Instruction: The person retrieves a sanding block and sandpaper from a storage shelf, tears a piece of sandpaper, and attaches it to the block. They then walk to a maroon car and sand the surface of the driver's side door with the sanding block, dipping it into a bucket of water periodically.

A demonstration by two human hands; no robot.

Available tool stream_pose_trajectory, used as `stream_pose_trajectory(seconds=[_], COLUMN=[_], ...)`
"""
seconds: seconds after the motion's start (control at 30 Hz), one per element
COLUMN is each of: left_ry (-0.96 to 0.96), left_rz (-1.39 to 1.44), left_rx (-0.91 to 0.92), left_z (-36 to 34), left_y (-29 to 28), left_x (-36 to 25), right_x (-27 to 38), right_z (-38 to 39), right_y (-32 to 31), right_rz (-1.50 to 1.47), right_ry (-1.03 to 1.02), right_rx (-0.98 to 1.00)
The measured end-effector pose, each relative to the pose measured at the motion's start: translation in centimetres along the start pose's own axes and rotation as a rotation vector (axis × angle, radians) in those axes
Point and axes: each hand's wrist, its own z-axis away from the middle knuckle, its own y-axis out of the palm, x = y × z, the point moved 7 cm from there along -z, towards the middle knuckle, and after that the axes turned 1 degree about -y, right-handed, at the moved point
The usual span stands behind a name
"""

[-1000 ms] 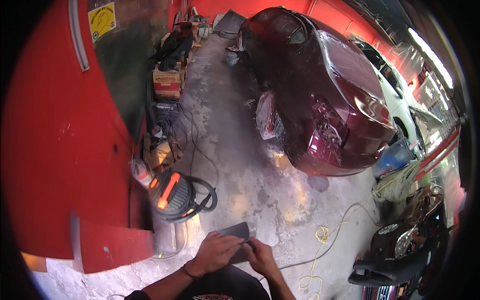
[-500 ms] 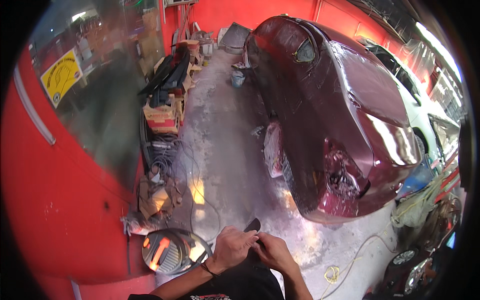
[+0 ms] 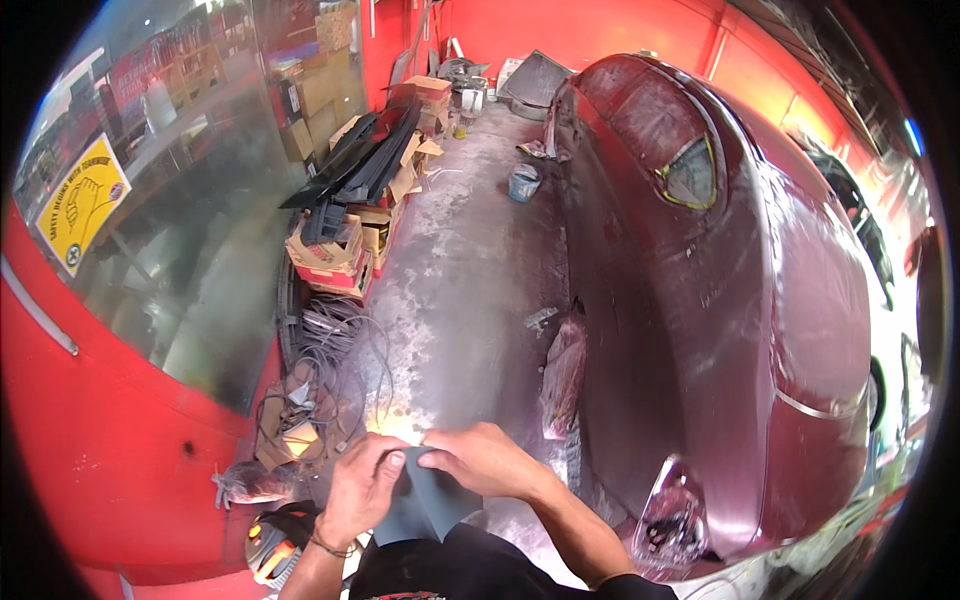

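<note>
Hands, left hand [image 3: 358,485] and right hand [image 3: 484,460], pinch the upper edge of a thin, dark-grey, creased sheet [image 3: 444,498] in front of black clothing [image 3: 450,570]. At lower left sits an orange-and-black rounded machine [image 3: 274,550]; at right, a dull maroon car [image 3: 715,330] stands on grey concrete floor [image 3: 470,255].

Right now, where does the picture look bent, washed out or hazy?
In the head view, the red wall looks bent near the left edge; in the head view, glare washes out the far right, past the maroon car; in the head view, the window looks hazy, while the dark sheet between left hand and right hand shows fairly clearly.
</note>
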Motion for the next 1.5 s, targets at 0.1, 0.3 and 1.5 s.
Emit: stream_pose_trajectory(seconds=[0.1,0.3,1.5], left_ry=[-0.106,-0.164,-0.652], left_rz=[0.112,0.318,0.921], left_rx=[-0.111,0.078,0.246], left_z=[-4.9,-22.6,-110.9], left_y=[0.5,3.7,19.8], left_x=[3.9,10.1,43.3], right_x=[-3.0,-11.6,-65.3], right_z=[-6.7,-17.6,-82.3], right_y=[-3.7,-14.7,-61.1], right_rz=[0.036,0.033,-0.385], right_ry=[-0.084,-0.035,-0.025], right_rx=[0.049,0.111,0.382])
